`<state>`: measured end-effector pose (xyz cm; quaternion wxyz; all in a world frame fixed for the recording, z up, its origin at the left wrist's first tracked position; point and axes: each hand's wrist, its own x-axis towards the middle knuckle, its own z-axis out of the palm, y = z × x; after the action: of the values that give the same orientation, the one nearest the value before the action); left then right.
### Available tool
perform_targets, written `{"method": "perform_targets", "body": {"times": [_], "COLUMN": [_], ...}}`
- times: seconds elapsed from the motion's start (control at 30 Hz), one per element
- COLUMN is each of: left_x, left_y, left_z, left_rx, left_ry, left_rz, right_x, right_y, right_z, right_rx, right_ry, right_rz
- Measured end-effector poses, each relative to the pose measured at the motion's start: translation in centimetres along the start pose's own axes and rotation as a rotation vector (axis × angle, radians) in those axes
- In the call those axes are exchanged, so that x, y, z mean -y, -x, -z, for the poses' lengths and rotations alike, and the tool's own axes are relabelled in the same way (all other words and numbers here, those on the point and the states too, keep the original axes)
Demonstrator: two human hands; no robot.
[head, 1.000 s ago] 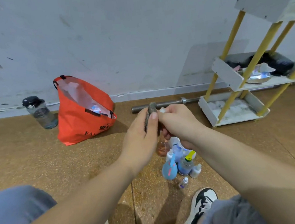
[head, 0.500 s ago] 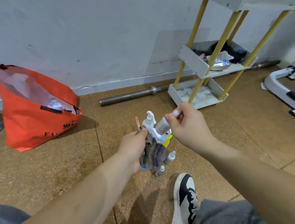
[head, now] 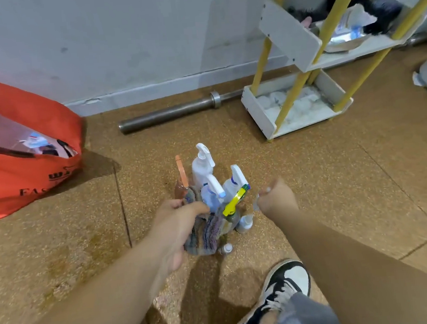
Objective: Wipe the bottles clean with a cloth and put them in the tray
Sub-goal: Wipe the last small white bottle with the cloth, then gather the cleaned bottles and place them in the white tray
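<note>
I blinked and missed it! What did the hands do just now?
The hands parted: a second ago both wiped together. The right hand carried the small bottle off to the right and down, still gripping it. The left hand kept the cloth, lowering it. The bottles on the floor stayed put.

Seven bottles [head: 201,168] at least, some hidden; one cloth [head: 206,237]; one bag [head: 26,157]; one bar [head: 167,114]; one rack [head: 289,33]; one shoe [head: 287,282].
</note>
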<state>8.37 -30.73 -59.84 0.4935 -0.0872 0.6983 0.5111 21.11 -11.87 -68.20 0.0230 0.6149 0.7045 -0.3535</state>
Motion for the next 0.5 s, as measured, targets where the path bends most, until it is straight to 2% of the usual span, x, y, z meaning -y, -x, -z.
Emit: {"method": "perform_targets", "body": {"times": [0.07, 0.2, 0.37, 0.5], "left_x": [0.3, 0.9, 0.8, 0.7], "left_y": [-1.0, -2.1, -2.0, -0.7], "left_z": [0.1, 0.6, 0.5, 2.4], "left_rx": [-0.004, 0.095, 0.233, 0.167], "left_ry": [0.009, -0.055, -0.024, -0.023], "left_rz": [0.02, 0.069, 0.1, 0.044], "right_x": [-0.7, -1.4, -2.3, -0.7], "right_y": [-1.2, -2.7, -3.8, -2.5], "right_z": [-2.1, -5.2, -5.1, -3.6], "right_rx": [0.046, 0.104, 0.156, 0.167], "right_ry": [0.028, 0.169, 0.135, 0.163], "right_rz": [-0.026, 0.025, 0.03, 0.006]}}
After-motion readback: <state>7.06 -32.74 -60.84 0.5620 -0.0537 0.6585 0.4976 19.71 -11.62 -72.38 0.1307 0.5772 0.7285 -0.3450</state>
